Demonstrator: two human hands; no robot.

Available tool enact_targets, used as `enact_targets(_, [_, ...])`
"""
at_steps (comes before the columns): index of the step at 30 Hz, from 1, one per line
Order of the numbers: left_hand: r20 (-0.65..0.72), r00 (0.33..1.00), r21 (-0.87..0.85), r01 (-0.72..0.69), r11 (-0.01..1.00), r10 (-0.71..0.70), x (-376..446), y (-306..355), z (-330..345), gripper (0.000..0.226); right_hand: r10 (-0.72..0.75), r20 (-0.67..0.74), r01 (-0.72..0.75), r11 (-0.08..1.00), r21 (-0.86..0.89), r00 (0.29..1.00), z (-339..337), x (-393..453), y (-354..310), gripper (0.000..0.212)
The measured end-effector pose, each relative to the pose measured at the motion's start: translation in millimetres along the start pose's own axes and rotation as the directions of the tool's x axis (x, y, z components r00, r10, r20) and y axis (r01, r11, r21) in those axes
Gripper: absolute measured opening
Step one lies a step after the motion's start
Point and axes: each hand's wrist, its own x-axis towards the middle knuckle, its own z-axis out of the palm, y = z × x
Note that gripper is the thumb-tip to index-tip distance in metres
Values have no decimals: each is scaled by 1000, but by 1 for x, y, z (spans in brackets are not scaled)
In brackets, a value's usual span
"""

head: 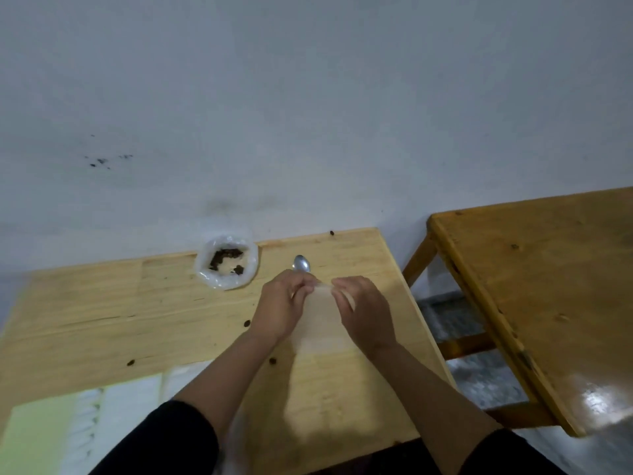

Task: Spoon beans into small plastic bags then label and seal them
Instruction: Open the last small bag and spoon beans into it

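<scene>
A small clear plastic bag hangs between my hands above the light wooden table. My left hand pinches its top edge on the left and my right hand pinches it on the right. The bag looks empty. A metal spoon lies on the table just behind my hands, its handle hidden by them. A larger open white plastic bag with dark beans inside stands at the table's back edge, left of the spoon.
Several loose beans lie scattered on the table. White and pale green sheets lie at the front left. A second, darker wooden table stands to the right across a gap. A pale wall rises behind.
</scene>
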Motion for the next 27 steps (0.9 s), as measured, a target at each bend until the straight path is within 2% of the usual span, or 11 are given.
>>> enact_targets(2, [-108, 992, -75, 50, 996, -58, -1, 3, -25, 16, -29, -41, 32, 997, 64, 999, 3, 12, -25, 23])
enact_targets(4, [-245, 959, -136, 111, 985, -142, -4, 4, -48, 27, -4, -92, 21, 981, 191, 996, 5, 18, -53, 16])
enact_targets(7, [-405, 879, -229, 167, 959, -250, -12, 6, -76, 52, 193, 27, -184, 865, 467, 981, 13, 20, -92, 8])
enact_targets(9, [-424, 857, -259, 196, 946, -293, -21, 6, -90, 58, 231, 132, -264, 765, 588, 964, 18, 20, -119, 7])
enact_targets(11, [-377, 861, -322, 223, 920, -341, -32, 3, -101, 56, 238, 242, -338, 594, 730, 941, 21, 20, -145, 10])
enact_targets(13, [-338, 873, -361, 225, 905, -352, -42, -2, -111, 51, 223, 341, -407, 448, 796, 913, 26, 17, -165, 12])
enact_targets(14, [-336, 874, -372, 219, 902, -351, -46, -5, -115, 49, 209, 378, -432, 411, 803, 902, 29, 17, -172, 13])
enact_targets(20, [-296, 886, -446, 203, 872, -358, -59, -18, -130, 36, 202, 408, -455, 434, 778, 890, 42, 15, -185, 20])
enact_targets(23, [-236, 887, -592, 192, 783, -396, -57, -19, -133, 26, 168, 422, -450, 454, 769, 891, 43, 16, -182, 18])
enact_targets(27, [-153, 866, -706, 242, 665, -477, -48, -17, -138, 23, 118, 451, -450, 468, 761, 885, 46, 22, -176, 29])
